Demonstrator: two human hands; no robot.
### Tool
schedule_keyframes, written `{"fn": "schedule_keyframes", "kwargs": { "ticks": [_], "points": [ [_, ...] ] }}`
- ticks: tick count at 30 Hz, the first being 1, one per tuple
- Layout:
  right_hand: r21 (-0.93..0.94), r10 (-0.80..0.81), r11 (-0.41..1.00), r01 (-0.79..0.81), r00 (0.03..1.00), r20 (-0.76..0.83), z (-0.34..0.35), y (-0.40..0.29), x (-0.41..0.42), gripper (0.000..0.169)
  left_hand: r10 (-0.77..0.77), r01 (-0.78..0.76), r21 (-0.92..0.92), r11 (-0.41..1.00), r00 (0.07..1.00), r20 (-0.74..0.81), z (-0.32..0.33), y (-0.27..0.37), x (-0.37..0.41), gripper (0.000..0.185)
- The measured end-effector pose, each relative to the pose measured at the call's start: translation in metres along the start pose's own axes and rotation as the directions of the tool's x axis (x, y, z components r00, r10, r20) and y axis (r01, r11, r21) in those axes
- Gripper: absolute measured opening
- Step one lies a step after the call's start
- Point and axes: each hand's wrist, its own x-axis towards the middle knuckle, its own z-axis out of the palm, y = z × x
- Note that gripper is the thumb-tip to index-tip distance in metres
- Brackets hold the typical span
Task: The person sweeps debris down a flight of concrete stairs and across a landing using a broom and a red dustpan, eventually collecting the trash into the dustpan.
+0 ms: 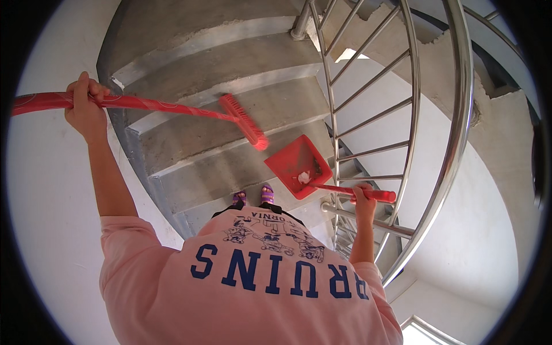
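My left hand (88,108) is closed around the long red handle of a broom (243,121), out at the left of the view. The broom's red-bristled head lies slantwise over a concrete stair tread, its lower end close to a dustpan but apart from it. In my right hand (364,198) is the red handle of the dustpan (317,161), near the railing. The red pan faces up, and a crumpled whitish scrap (303,177) with some dark debris lies in it.
Concrete stairs (233,56) rise ahead of my feet in purple sandals (267,194). A stainless steel railing (416,108) curves along the right, with a stairwell beyond it. A white wall (47,172) borders the steps at the left.
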Motion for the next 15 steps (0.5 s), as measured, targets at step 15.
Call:
{"fn": "schedule_keyframes", "kwargs": {
  "ticks": [15],
  "points": [
    [0.001,0.03,1.0,-0.03,0.997,0.07,0.077,0.022,0.031,0.014,0.044,-0.04,-0.177,0.983,0.999,0.017,0.016,0.055,-0.026,0.029]
  ]
}}
